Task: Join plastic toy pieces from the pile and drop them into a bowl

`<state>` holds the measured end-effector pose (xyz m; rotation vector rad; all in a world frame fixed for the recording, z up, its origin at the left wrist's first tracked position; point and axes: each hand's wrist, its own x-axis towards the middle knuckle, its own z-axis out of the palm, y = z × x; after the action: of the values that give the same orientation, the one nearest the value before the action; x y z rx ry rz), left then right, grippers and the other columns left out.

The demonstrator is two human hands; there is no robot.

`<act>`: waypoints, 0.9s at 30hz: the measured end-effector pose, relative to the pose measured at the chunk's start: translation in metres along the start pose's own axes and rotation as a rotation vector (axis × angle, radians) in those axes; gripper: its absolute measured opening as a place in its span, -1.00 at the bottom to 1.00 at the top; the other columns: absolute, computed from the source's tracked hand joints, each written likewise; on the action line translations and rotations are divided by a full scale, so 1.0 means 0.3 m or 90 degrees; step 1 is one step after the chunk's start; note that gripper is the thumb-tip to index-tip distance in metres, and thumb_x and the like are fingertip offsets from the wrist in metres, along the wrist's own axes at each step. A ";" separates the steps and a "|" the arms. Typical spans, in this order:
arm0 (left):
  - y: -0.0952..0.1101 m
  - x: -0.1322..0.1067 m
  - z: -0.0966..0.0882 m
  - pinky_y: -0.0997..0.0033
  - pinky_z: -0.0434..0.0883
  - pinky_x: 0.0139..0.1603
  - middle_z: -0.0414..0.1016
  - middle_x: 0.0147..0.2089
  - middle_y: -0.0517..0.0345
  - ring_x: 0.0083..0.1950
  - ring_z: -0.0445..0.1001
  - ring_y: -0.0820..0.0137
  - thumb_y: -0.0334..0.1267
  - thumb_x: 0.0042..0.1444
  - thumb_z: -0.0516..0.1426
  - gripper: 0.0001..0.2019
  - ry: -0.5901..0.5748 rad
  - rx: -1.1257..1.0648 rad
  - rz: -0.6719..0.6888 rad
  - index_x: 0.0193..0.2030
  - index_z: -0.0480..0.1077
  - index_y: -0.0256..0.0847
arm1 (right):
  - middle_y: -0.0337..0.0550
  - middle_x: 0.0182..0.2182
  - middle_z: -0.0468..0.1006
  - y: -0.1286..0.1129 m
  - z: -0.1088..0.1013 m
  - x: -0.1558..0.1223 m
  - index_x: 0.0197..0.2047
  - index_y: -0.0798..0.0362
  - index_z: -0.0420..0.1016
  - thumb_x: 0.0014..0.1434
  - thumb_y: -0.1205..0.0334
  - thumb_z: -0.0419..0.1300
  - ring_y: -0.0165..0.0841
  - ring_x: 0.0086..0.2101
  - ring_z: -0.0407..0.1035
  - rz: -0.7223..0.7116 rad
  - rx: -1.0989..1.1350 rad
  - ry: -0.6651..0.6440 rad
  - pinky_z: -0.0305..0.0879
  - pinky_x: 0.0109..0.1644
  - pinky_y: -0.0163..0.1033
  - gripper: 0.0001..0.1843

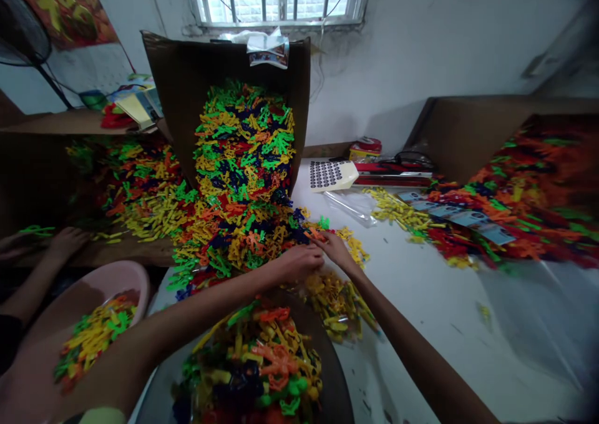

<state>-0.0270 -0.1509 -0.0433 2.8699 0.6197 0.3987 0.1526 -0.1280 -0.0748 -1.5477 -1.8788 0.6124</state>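
Observation:
My left hand [299,263] is at the front edge of a heap of small plastic figures [238,224] in green, yellow, orange, red and dark blue. Its fingers are curled, and what they hold, if anything, is hidden. Close beside it, my right hand [334,249] reaches in with thumb and forefinger nearly together at an orange piece [316,234]. Below both hands lies a clear bag of yellow pieces [337,305]. Nearest me stands a dark basin [339,374] filled with bagged figures of mixed colours [276,364].
A tipped carton [175,93] spills figures onto the white table [421,324]. At right are another pile [528,187], printed cards [461,215] and a sticker sheet [332,174]. On the left, another person's hands [68,241] work beside a pink basin [140,280].

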 end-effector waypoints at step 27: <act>0.422 -0.488 -0.334 0.41 0.46 -0.12 0.57 -0.13 0.05 -0.12 0.54 0.30 -0.08 0.20 0.20 -0.76 0.437 -0.361 -0.436 -0.09 0.52 -0.16 | -0.19 -0.33 0.61 -0.576 -0.083 -0.495 -0.21 0.01 0.54 0.24 -0.09 0.18 -0.30 -0.37 0.45 -0.043 0.283 -0.064 0.33 -0.31 -0.30 -0.67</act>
<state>-0.1372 -0.3152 0.0483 1.7990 1.2742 1.2004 0.0689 -0.3095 0.0374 -1.1794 -1.7090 1.0128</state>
